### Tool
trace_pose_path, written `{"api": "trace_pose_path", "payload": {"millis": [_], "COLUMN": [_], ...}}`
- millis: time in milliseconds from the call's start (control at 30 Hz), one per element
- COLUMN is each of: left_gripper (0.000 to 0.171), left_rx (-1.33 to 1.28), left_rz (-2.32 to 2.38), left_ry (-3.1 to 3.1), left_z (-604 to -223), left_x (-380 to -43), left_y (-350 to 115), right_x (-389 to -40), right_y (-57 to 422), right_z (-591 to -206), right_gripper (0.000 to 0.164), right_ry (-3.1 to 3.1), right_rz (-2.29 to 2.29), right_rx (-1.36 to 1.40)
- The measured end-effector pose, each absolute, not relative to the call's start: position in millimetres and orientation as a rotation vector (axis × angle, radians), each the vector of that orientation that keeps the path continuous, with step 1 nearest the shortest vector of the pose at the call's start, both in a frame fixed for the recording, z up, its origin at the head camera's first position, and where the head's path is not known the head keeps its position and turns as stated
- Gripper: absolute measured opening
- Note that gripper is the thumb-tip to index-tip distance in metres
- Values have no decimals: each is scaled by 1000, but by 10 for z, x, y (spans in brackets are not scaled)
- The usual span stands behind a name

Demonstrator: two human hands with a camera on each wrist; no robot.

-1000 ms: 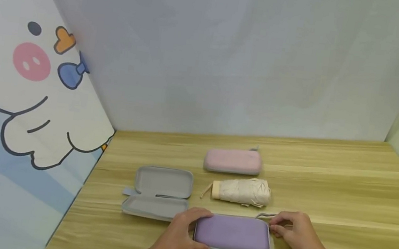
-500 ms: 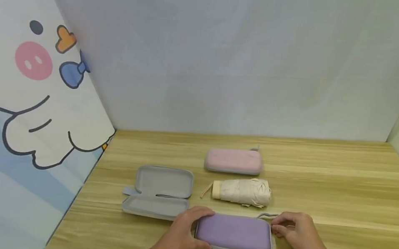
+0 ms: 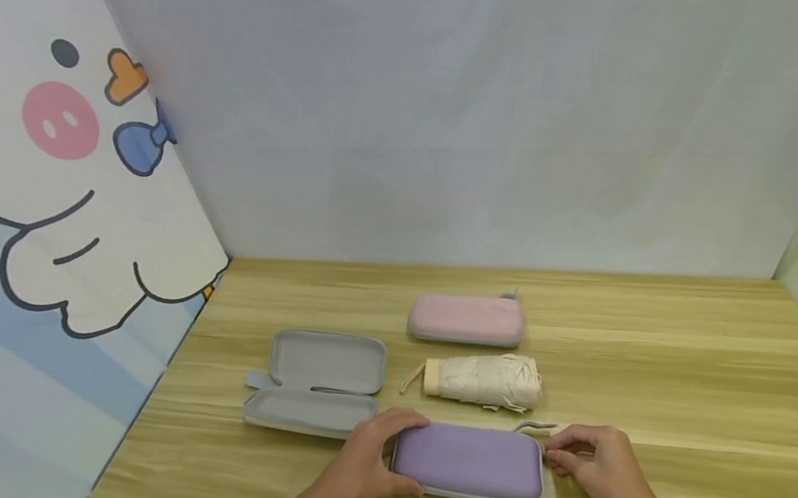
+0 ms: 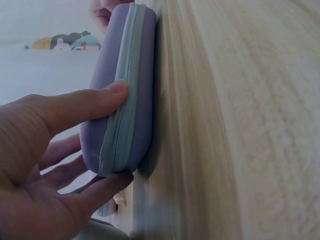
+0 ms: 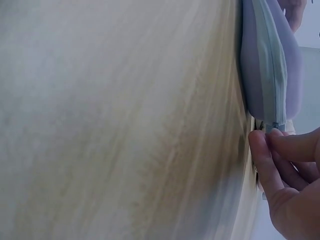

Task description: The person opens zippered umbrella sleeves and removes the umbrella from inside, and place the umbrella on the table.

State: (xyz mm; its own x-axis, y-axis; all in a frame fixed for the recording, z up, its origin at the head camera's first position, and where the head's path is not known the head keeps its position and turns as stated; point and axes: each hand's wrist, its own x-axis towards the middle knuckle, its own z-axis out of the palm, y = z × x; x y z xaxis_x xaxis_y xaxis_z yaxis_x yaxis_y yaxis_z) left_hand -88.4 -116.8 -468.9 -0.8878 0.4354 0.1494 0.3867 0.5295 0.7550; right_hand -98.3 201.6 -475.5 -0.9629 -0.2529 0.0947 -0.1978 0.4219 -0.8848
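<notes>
A plain purple rounded rectangular case (image 3: pixel 469 460) has a pale grey-green zip band (image 4: pixel 120 142). Left of the purple case, an open rectangular case (image 3: pixel 327 361) shows solid grey lining. Beyond the purple case lie a folded cream cloth umbrella (image 3: pixel 491 381) and a pastel pink oblong case (image 3: pixel 467 319). Beneath the purple case, the yellow-brown wooden tabletop (image 3: pixel 656 367) has streaked grain; far to its left, a white wall panel (image 3: pixel 36 184) has pink, orange and blue cartoon shapes.

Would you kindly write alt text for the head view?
A left hand grips a purple case on a wooden table; the right hand pinches at its other end. An open gray-lined case lies left, a cream umbrella and pink case beyond.
</notes>
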Motion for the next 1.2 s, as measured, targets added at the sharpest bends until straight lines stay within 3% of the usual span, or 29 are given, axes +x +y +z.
{"api": "trace_pose_path", "payload": {"millis": [1200], "left_gripper": [71], "left_rx": [704], "left_rz": [1330], "left_ry": [2641], "left_z": [-4693], "left_x": [-909], "left_y": [-1189], "right_x": [-840], "right_y": [2060], "right_z": [-4735], "right_gripper": [4], "right_ry": [2514], "right_rz": [-1660], "right_rx": [-328]}}
